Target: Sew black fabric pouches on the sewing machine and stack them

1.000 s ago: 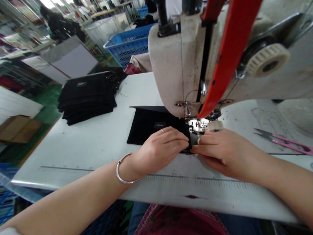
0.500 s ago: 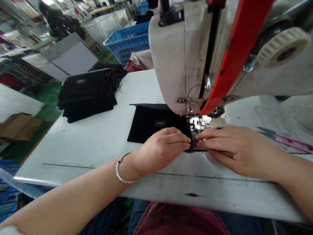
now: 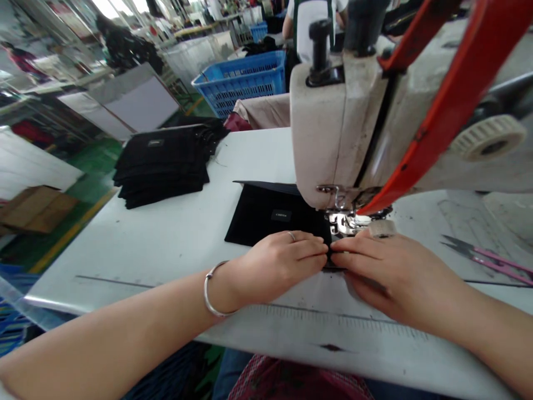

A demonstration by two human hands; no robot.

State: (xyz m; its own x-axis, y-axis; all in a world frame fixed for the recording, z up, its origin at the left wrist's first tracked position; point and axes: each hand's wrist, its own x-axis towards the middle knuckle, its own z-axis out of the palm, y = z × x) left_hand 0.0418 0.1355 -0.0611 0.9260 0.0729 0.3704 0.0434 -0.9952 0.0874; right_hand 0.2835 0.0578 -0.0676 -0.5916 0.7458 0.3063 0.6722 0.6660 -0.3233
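Observation:
A black fabric piece (image 3: 266,214) with a small label lies flat on the white table (image 3: 175,239), its right edge under the sewing machine (image 3: 333,133) at the presser foot (image 3: 347,222). My left hand (image 3: 278,264), with a ring and a silver bracelet, rests on the near edge of the fabric with fingers pressed together. My right hand (image 3: 387,275) meets it fingertip to fingertip just in front of the presser foot, fingers pressed on the fabric's near right corner.
A stack of black fabric pieces (image 3: 164,164) sits at the back left of the table. Pink-handled thread snips (image 3: 487,256) lie at the right. A blue crate (image 3: 245,80) and a person stand behind the table. An orange band (image 3: 441,105) crosses the machine.
Both hands stay pinched together on the fabric edge by the presser foot. The view has shifted slightly down and to the right; the fabric has barely moved.

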